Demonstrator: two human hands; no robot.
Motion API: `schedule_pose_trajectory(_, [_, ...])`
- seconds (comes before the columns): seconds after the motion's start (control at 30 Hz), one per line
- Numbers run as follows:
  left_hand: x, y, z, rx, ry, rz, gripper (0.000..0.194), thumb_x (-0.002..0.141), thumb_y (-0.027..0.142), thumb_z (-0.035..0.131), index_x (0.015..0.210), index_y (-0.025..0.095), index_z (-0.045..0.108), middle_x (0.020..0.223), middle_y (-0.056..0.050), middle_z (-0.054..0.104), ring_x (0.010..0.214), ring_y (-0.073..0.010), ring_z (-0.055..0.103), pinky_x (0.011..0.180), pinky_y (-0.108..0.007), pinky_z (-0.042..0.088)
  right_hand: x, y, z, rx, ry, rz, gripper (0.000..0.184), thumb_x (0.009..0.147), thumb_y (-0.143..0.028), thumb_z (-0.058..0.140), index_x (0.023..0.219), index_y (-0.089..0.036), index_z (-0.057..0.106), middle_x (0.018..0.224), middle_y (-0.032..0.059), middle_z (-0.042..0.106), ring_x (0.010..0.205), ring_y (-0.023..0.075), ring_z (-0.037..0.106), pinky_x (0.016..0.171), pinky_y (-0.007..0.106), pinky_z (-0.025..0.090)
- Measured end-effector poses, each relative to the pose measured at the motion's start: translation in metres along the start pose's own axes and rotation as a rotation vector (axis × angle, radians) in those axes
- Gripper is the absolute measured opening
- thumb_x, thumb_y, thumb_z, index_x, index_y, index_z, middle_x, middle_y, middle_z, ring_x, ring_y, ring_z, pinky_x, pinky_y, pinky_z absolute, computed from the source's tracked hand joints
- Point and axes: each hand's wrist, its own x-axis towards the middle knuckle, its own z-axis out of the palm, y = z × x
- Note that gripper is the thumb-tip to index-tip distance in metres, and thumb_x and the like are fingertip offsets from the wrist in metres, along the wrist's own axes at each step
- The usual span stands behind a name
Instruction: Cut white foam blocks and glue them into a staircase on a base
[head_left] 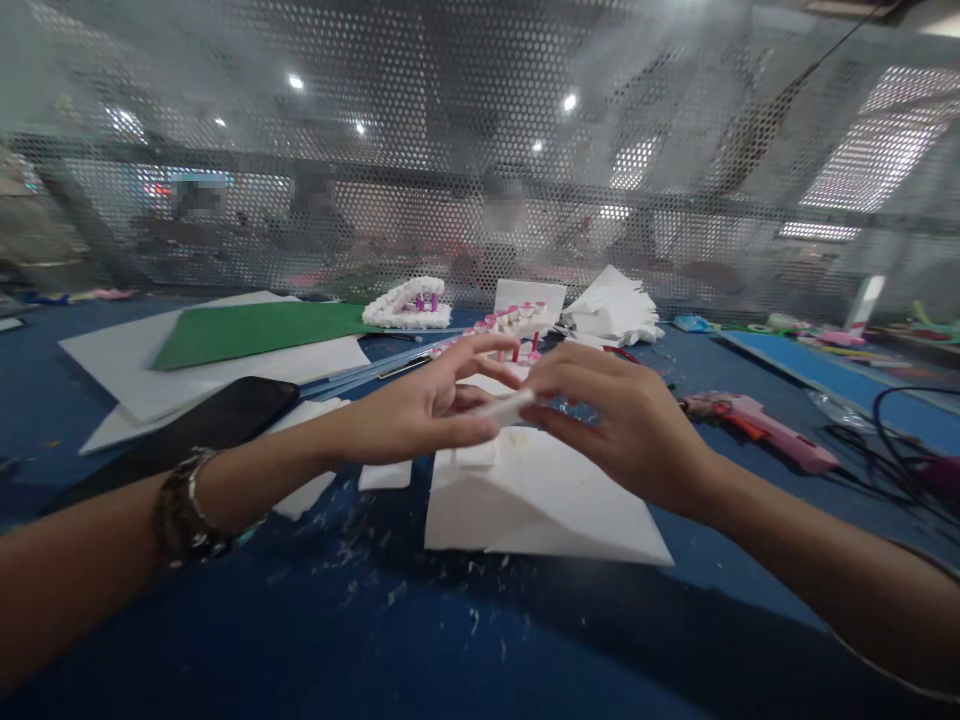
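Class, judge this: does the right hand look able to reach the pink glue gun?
Probably yes. The pink glue gun lies to the right of the right hand, with nothing visible standing between them. That hand's fingers are pinching a small white piece, though, so they would likely need freeing first.

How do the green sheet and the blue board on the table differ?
The green sheet is on the person's left, while the blue board is on the right, beyond the pink glue gun. The green sheet lies on large white sheets; the blue board has no such white sheets showing beneath it. The board shows a pale edge; the green sheet doesn't. Both are flat.
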Motion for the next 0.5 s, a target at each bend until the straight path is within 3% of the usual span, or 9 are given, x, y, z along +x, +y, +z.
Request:
schedule_pose_trajectory(0.1, [0.0039,0.0004,0.0024,-0.055,0.016,-0.056,0.033,0.08,0.03,0.043,0.109,0.016,0.049,0.108,-0.007,0.058,0.096,-0.0181,0.057,0.08,-0.03,0.046,0.0006,0.0007,0.003,0.212,-0.008,0.26,0.011,0.08,-0.027,0.049,0.074,-0.018,0.052,0.063,-0.0008,0.055,0.057,0.0104,0.05,0.052,0.024,0.041])
schedule_pose_trajectory(0.2, [0.006,0.0008,0.0056,-0.037,0.044,-0.076,0.019,0.082,0.027,0.044,0.089,0.015,0.058,0.089,-0.003,0.065,0.081,-0.0134,0.06,0.074,-0.024,0.047,-0.0001,0.0033,0.0069,0.48,-0.025,0.424,0.01,0.079,-0.026,0.05,0.082,-0.016,0.052,0.067,-0.0003,0.058,0.055,0.0085,0.05,0.049,0.021,0.04])
schedule_pose_trajectory(0.37, [0.005,0.004,0.0084,0.042,0.122,-0.105,0.021,0.081,0.028,0.048,0.066,0.015,0.056,0.069,0.002,0.06,0.063,-0.0093,0.057,0.063,-0.02,0.045,-0.0029,0.0042,0.0083,0.629,-0.035,0.452,0.012,0.079,-0.025,0.048,0.085,-0.015,0.052,0.068,-0.0007,0.057,0.053,0.0069,0.05,0.046,0.019,0.041])
schedule_pose_trajectory(0.43, [0.0043,0.0049,0.0084,0.051,0.142,-0.135,0.021,0.081,0.03,0.049,0.066,0.016,0.054,0.065,0.004,0.058,0.06,-0.0091,0.056,0.061,-0.02,0.044,-0.0054,0.0036,0.0077,0.603,-0.027,0.465,0.022,0.081,-0.027,0.047,0.099,-0.015,0.048,0.067,-0.0009,0.057,0.05,0.0077,0.052,0.044,0.02,0.042])
schedule_pose_trajectory(0.5, [0.0041,0.0048,0.0079,0.056,0.14,-0.18,0.022,0.081,0.031,0.048,0.067,0.016,0.055,0.06,0.005,0.056,0.057,-0.009,0.054,0.059,-0.02,0.043,-0.0087,0.0035,0.0069,0.486,-0.014,0.389,0.041,0.079,-0.03,0.051,0.116,-0.019,0.038,0.086,0.0043,0.06,0.061,0.0112,0.058,0.051,0.025,0.048])
